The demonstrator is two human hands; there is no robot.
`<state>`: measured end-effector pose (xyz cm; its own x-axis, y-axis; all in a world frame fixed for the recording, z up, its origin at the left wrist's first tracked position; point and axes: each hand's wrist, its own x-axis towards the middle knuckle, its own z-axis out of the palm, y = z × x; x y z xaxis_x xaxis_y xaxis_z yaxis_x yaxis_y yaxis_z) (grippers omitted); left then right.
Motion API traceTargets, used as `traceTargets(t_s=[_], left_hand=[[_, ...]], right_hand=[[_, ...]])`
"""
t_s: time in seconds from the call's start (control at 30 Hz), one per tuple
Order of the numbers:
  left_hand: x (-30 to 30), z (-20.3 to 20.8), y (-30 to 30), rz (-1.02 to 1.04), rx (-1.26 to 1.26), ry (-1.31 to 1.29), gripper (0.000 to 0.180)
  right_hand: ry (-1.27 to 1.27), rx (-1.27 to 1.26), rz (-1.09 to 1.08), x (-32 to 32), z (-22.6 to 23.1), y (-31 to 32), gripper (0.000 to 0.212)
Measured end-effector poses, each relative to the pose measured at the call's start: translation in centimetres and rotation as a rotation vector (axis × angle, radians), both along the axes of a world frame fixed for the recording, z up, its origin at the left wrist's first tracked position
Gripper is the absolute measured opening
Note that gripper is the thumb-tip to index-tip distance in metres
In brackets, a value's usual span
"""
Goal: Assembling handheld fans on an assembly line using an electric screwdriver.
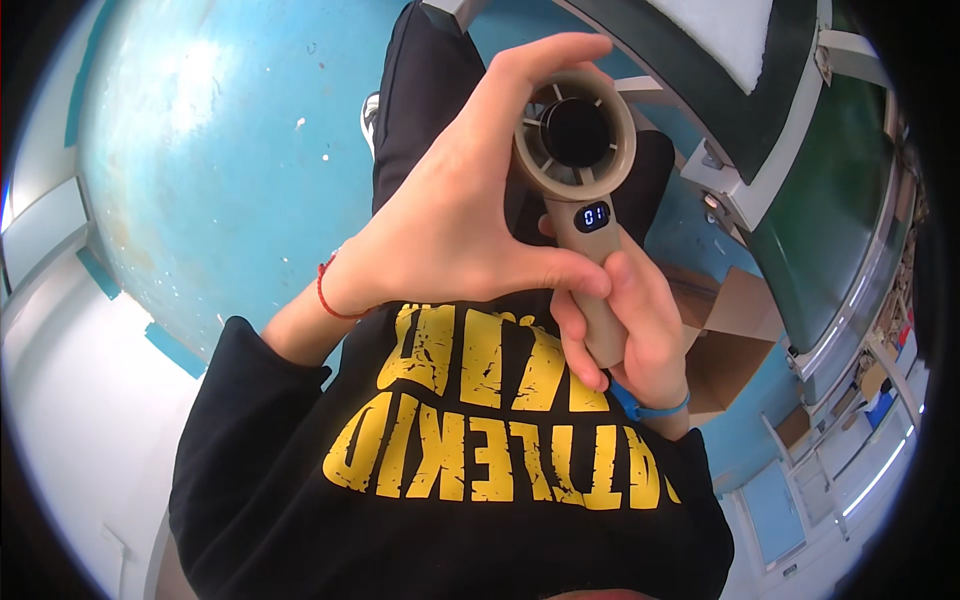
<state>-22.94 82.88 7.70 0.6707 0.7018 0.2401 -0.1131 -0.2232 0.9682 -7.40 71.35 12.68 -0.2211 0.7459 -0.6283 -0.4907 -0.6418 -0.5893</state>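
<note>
A beige handheld fan (592,235) is upright in front of my chest, its round head (575,135) at the top with a black hub and thin spokes. A small lit display (592,217) glows on its neck. My right hand (640,315) is wrapped around the handle, with the thumb along its side. My left hand (450,205), with a red string at the wrist, arches around the head's left side. Its fingers curl over the top and partly behind the head, and its thumb lies on the handle beside my right thumb.
At the upper right stands a dark-topped table with a pale metal frame (720,185), a white sheet (720,35) on it. An open cardboard box (725,350) sits on the blue floor (230,150) beside me. Dark trousered legs (430,90) extend beneath my hands.
</note>
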Motion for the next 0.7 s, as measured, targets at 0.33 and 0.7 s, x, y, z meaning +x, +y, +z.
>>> traceTargets(t_s=[0.33,0.7], left_hand=[[-0.1,1.2,-0.3,0.022,0.043,0.107,0.112],[-0.2,0.8,-0.6,0.024,0.088,0.12,0.111]], right_hand=[[0.029,-0.044,0.008,-0.2,0.3,-0.6,0.055],[0.07,-0.075,0.036,0.1,0.2,-0.6,0.049]])
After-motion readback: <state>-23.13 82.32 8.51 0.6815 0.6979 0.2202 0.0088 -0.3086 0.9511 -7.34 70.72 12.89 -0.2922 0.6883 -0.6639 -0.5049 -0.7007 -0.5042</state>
